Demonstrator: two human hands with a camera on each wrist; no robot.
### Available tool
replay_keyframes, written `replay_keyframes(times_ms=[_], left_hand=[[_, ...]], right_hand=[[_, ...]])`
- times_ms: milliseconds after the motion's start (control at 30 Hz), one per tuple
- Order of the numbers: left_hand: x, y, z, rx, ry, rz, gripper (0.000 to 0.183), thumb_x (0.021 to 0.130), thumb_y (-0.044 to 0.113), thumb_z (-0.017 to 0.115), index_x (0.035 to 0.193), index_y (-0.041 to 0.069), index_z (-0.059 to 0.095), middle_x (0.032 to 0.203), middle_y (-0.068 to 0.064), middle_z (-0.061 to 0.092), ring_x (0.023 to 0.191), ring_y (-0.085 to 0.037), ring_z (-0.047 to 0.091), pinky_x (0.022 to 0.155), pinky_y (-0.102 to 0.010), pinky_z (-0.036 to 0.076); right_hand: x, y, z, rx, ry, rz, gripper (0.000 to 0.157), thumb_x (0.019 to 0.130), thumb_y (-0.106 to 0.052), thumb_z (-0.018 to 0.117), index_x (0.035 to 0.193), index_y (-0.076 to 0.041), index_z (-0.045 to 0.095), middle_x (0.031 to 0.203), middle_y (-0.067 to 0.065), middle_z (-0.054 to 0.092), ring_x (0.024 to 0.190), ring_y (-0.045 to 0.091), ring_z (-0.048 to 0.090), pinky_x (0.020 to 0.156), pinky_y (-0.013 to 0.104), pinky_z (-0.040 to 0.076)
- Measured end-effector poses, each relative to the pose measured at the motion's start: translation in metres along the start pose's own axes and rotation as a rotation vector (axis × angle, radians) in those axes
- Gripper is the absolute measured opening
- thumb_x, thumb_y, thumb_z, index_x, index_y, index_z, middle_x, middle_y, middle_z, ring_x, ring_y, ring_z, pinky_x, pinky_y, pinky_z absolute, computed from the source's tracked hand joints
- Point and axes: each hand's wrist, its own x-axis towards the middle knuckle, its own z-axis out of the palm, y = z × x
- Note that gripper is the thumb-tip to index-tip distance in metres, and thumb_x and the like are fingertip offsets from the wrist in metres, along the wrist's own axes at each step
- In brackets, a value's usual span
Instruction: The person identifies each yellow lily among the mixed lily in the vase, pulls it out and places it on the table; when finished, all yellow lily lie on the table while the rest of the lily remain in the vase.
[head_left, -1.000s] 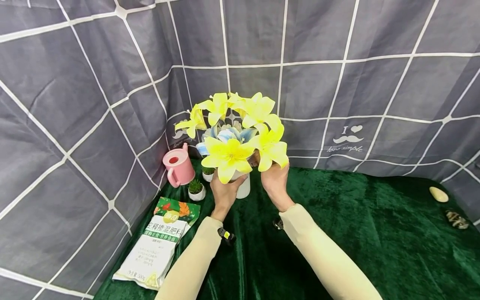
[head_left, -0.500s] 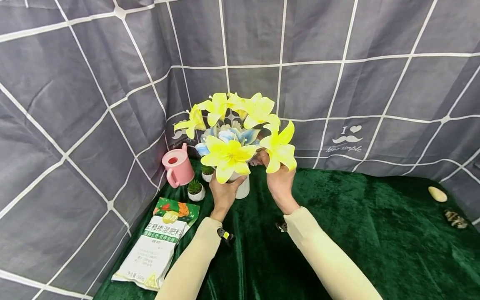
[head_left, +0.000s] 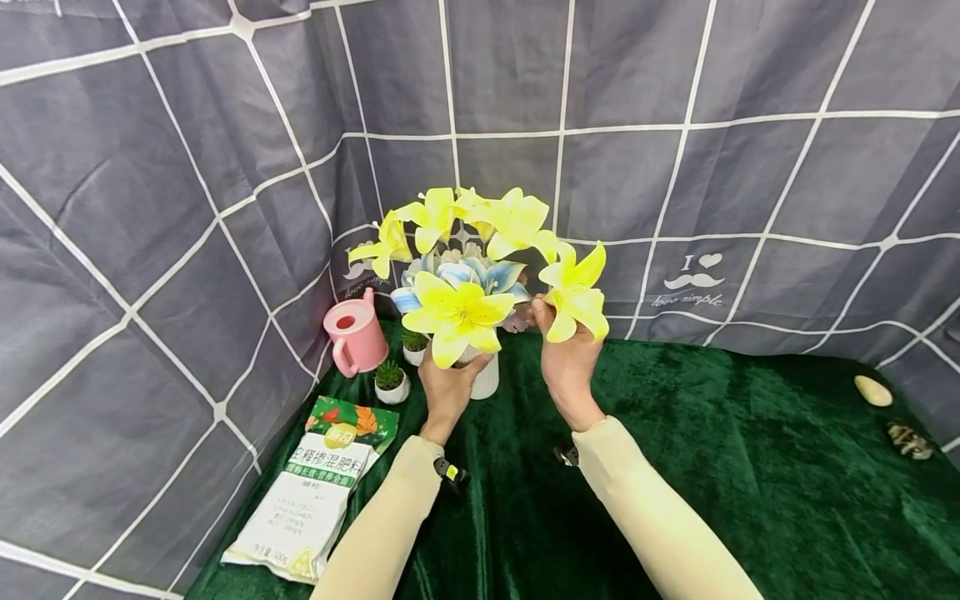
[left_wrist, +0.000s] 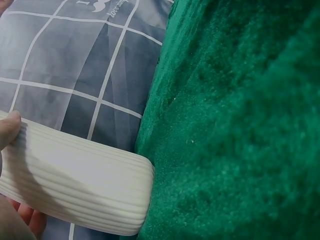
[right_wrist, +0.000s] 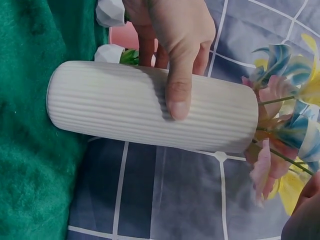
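Note:
A white ribbed vase [head_left: 487, 380] stands on green velvet, full of artificial yellow lilies [head_left: 459, 312], blue-and-white flowers [head_left: 480, 275] and pink flowers [right_wrist: 261, 172]. My left hand [head_left: 447, 389] grips the vase from its left side; the right wrist view shows the thumb [right_wrist: 179, 97] across the ribbed wall and the fingers behind. At the right of the bouquet my right hand [head_left: 572, 367] holds the outermost yellow lily [head_left: 576, 293] just under its bloom, thumb and forefinger bent together. The petals hide part of that grasp. Only a bit of the right hand enters its own wrist view.
Left of the vase are two small potted succulents [head_left: 389, 379] and a pink watering can [head_left: 358, 333]. A fertilizer bag [head_left: 311, 492] lies nearer on the left. A pale stone [head_left: 873, 390] and a striped brown object [head_left: 910, 440] lie far right. Grey checked cloth [head_left: 622, 183] hangs behind.
My right hand has moved to the right with the outermost lily, which now leans farther from the bouquet. The left hand and vase have stayed in place.

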Motion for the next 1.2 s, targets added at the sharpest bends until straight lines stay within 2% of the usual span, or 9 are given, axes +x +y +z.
replay_keyframes(times_ms=[67, 133, 267, 433, 533, 633, 733, 1000, 1200], left_hand=[[0.000, 0.000, 0.000, -0.007, 0.000, 0.000, 0.075, 0.073, 0.032, 0.091, 0.139, 0.031, 0.056, 0.132, 0.004, 0.067, 0.124, -0.015, 0.063, 0.107, -0.044, 0.052], [-0.001, 0.000, 0.001, -0.011, 0.003, -0.001, 0.074, 0.073, 0.032, 0.091, 0.139, 0.028, 0.057, 0.132, 0.003, 0.067, 0.123, -0.016, 0.063, 0.107, -0.045, 0.052], [-0.001, 0.000, 0.002, -0.019, 0.003, -0.007, 0.073, 0.073, 0.032, 0.091, 0.138, 0.026, 0.058, 0.130, 0.001, 0.068, 0.122, -0.019, 0.064, 0.106, -0.047, 0.052], [-0.002, 0.000, 0.003, -0.009, -0.002, -0.014, 0.072, 0.072, 0.031, 0.092, 0.136, 0.025, 0.059, 0.127, -0.001, 0.069, 0.118, -0.020, 0.065, 0.105, -0.048, 0.052], [-0.003, 0.001, 0.003, 0.005, -0.009, -0.012, 0.072, 0.072, 0.031, 0.092, 0.136, 0.026, 0.059, 0.127, 0.000, 0.069, 0.119, -0.020, 0.065, 0.105, -0.047, 0.052], [-0.003, 0.001, 0.002, 0.023, -0.013, -0.006, 0.073, 0.072, 0.033, 0.092, 0.137, 0.028, 0.058, 0.127, 0.001, 0.069, 0.120, -0.019, 0.065, 0.106, -0.047, 0.052], [-0.003, 0.001, 0.002, 0.032, -0.008, 0.004, 0.074, 0.071, 0.033, 0.093, 0.137, 0.028, 0.059, 0.128, 0.001, 0.069, 0.119, -0.019, 0.065, 0.105, -0.047, 0.052], [-0.001, 0.000, 0.000, 0.050, 0.010, 0.009, 0.073, 0.070, 0.033, 0.093, 0.135, 0.024, 0.060, 0.124, -0.002, 0.070, 0.116, -0.022, 0.067, 0.103, -0.047, 0.053], [0.000, 0.000, 0.000, 0.028, 0.029, 0.015, 0.074, 0.069, 0.029, 0.094, 0.135, 0.023, 0.061, 0.125, -0.002, 0.070, 0.116, -0.021, 0.066, 0.104, -0.047, 0.052]], right_hand=[[0.000, -0.001, -0.002, 0.005, 0.013, 0.001, 0.022, 0.088, 0.006, 0.072, 0.096, -0.014, 0.074, 0.085, 0.001, 0.072, 0.075, 0.012, 0.071, 0.075, 0.024, 0.061], [0.000, -0.003, -0.004, 0.006, 0.019, 0.024, 0.016, 0.089, 0.005, 0.071, 0.097, -0.009, 0.073, 0.085, 0.001, 0.072, 0.076, 0.015, 0.072, 0.074, 0.025, 0.061], [-0.001, -0.009, -0.009, -0.053, 0.021, 0.044, 0.010, 0.092, 0.002, 0.069, 0.100, -0.003, 0.070, 0.086, -0.003, 0.072, 0.078, 0.016, 0.072, 0.075, 0.027, 0.061], [-0.001, -0.014, -0.015, -0.070, 0.037, 0.000, 0.013, 0.092, 0.003, 0.068, 0.102, -0.006, 0.069, 0.087, -0.002, 0.072, 0.078, 0.010, 0.073, 0.075, 0.025, 0.061], [0.002, -0.015, -0.020, -0.050, 0.067, -0.030, 0.010, 0.091, 0.003, 0.069, 0.101, 0.002, 0.070, 0.087, 0.001, 0.073, 0.076, 0.011, 0.073, 0.072, 0.025, 0.061], [0.006, -0.014, -0.028, -0.049, 0.099, -0.040, 0.012, 0.091, -0.001, 0.071, 0.101, 0.005, 0.071, 0.087, 0.002, 0.075, 0.075, 0.014, 0.074, 0.070, 0.025, 0.061], [0.010, -0.017, -0.037, -0.044, 0.116, -0.051, 0.012, 0.092, -0.004, 0.072, 0.100, 0.004, 0.073, 0.089, 0.004, 0.077, 0.076, 0.015, 0.074, 0.070, 0.027, 0.061], [0.022, -0.038, -0.064, 0.018, 0.132, -0.139, 0.018, 0.091, 0.002, 0.069, 0.098, 0.019, 0.068, 0.087, 0.012, 0.078, 0.072, 0.018, 0.075, 0.066, 0.028, 0.060], [0.032, -0.056, -0.101, 0.016, 0.193, -0.129, 0.013, 0.087, 0.008, 0.072, 0.093, 0.019, 0.069, 0.080, 0.010, 0.078, 0.065, 0.015, 0.073, 0.063, 0.024, 0.059]])
